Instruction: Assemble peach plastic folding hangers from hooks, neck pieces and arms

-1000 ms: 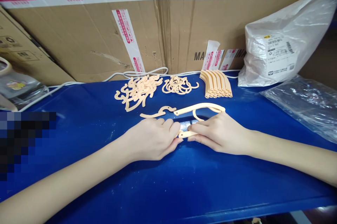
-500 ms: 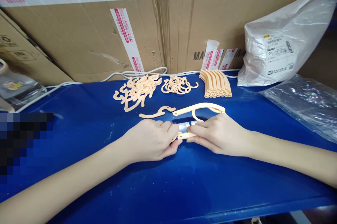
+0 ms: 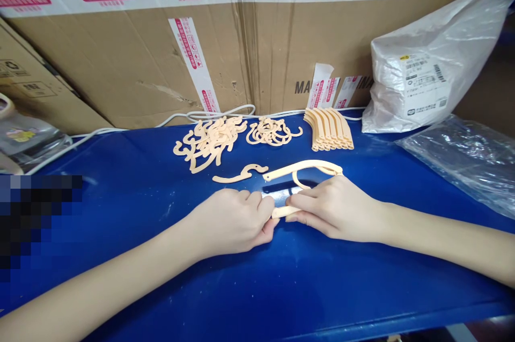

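Observation:
A cream plastic folding hanger (image 3: 300, 168) with two curved arms and a hook is held over the blue table. My right hand (image 3: 336, 207) is closed around it near the joined end. Its thumb and fingers pinch the lower arm (image 3: 281, 212), whose free end points left. My left hand (image 3: 237, 220) is closed at that free end, with thumb and forefinger pressed together on it. Whatever else those fingertips hold is hidden. Just beyond my left hand lies a loose hook piece (image 3: 237, 175), flat on the table.
Behind lie a heap of hook pieces (image 3: 213, 138), a smaller pile of curved hooks (image 3: 273, 132) and stacked hanger arms (image 3: 330, 130). A white cable (image 3: 177, 117) runs along the cardboard box (image 3: 273, 52). A white plastic parcel (image 3: 410, 90) and clear plastic wrap (image 3: 462, 154) are at right.
The left fingers have closed further over the lower arm's end, covering its hole and the small cream part seen beside it. The right hand keeps its hold; the view has shifted slightly.

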The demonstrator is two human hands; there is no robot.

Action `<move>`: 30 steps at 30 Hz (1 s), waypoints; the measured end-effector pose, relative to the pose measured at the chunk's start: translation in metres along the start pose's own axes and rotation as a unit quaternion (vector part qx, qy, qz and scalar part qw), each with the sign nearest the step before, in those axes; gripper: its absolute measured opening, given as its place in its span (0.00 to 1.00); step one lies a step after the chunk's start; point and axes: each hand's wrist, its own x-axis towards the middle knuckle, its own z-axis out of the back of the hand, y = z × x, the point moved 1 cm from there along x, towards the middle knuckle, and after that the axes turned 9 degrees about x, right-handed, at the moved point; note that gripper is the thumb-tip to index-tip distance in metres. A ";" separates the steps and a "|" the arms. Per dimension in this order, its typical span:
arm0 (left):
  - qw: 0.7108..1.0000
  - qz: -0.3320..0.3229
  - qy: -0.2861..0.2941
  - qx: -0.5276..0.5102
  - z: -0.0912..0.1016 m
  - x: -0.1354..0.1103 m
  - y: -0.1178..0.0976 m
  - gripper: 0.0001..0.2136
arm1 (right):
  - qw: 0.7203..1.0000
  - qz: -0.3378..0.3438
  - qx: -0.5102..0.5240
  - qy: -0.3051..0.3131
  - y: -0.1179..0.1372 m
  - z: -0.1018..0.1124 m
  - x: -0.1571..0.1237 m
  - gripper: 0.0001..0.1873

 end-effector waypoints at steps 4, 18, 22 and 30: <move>1.000 0.003 0.005 0.009 0.002 -0.001 -0.002 0.14 | 1.000 0.006 0.000 0.000 -0.002 0.001 0.002 0.21; 0.986 0.040 0.052 -0.151 -0.004 0.001 0.001 0.11 | 0.998 0.034 -0.038 -0.043 -0.004 -0.004 0.000 0.18; 0.975 0.070 0.077 -0.196 -0.005 -0.001 0.004 0.10 | 0.996 0.049 -0.037 -0.070 -0.007 -0.001 -0.002 0.17; 0.979 0.073 0.082 -0.170 -0.005 -0.001 0.004 0.11 | 0.974 -0.011 -0.059 -0.219 -0.020 0.013 -0.001 0.11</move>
